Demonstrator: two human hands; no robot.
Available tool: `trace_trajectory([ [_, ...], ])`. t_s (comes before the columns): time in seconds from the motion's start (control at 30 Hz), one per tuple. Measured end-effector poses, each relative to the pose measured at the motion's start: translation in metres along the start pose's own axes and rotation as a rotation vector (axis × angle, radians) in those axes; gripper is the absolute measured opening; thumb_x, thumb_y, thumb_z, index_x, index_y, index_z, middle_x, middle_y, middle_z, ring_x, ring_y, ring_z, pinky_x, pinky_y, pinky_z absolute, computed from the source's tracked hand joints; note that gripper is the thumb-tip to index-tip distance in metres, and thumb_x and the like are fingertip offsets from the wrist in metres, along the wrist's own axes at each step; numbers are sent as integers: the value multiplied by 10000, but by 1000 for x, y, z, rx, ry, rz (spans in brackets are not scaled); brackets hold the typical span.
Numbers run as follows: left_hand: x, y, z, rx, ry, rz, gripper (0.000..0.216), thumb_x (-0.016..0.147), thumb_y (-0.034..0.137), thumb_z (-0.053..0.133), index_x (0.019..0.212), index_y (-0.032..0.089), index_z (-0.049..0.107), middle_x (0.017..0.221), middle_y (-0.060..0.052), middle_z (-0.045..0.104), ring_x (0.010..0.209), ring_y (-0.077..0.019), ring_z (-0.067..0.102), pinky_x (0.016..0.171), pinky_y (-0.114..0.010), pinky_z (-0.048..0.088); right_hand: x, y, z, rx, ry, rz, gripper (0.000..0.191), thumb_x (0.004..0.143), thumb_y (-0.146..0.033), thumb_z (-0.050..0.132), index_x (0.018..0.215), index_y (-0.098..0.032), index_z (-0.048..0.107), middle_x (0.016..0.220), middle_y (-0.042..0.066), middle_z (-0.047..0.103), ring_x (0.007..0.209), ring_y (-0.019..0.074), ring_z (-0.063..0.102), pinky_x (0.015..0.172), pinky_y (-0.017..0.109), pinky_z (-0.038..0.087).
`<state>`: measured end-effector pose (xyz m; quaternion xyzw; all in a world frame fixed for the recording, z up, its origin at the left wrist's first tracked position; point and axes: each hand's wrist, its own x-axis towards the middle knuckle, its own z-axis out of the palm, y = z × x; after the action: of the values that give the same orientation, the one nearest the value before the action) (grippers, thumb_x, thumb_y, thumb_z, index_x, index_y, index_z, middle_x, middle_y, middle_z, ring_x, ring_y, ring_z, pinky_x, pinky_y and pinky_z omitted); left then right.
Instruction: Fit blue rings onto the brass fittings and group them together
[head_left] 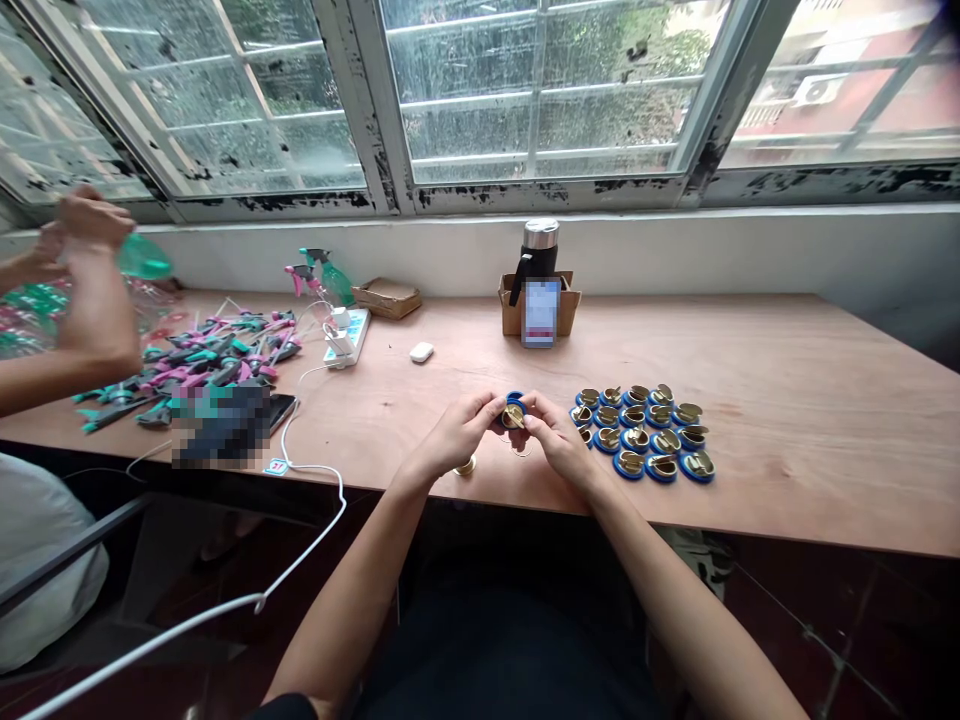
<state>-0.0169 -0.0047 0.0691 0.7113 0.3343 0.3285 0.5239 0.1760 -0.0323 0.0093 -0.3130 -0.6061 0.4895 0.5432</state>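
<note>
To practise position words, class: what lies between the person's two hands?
Head view: a blue cap with brass insert, held by the left hand and right hand.

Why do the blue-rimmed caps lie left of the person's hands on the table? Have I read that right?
Not quite: the blue-rimmed caps lie to the right of the person's right hand, not the left, as the head view shows. They are on the table, as you said.
</note>
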Motion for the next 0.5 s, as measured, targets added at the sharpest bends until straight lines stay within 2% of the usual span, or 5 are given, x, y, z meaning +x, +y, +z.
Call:
trace_trajectory([
  [0.23,1,3,1,-61,-8,-21,421,1031,542,580,907,152,677,900,-64,722,881,-191,689,861,-323,555,0,-4,1,5,30,-3,287,1011,-498,641,986,-211,637,729,-10,667,618,157,624,613,316,526],
  [0.33,-1,4,-1,-96,-18,-52,348,1025,472,603,958,142,690,950,-78,738,927,-200,707,906,-342,558,1,-2,1,34,34,8,316,999,-524,657,979,-211,621,709,-11,670,605,158,628,606,317,529],
  [0.4,-2,3,-2,-128,-23,-60,271,997,383,646,1109,142,692,1032,-88,750,990,-209,716,938,-354,557,1,-1,1,48,39,18,317,1000,-523,657,987,-210,607,709,-8,679,605,159,632,608,314,524],
  [0.5,-2,0,-2,-180,-9,-41,456,957,301,691,1377,162,583,1081,-94,757,1014,-219,734,942,-376,562,1,-1,1,75,48,34,318,998,-506,664,1092,-217,569,710,-12,690,605,162,631,603,309,512],
])
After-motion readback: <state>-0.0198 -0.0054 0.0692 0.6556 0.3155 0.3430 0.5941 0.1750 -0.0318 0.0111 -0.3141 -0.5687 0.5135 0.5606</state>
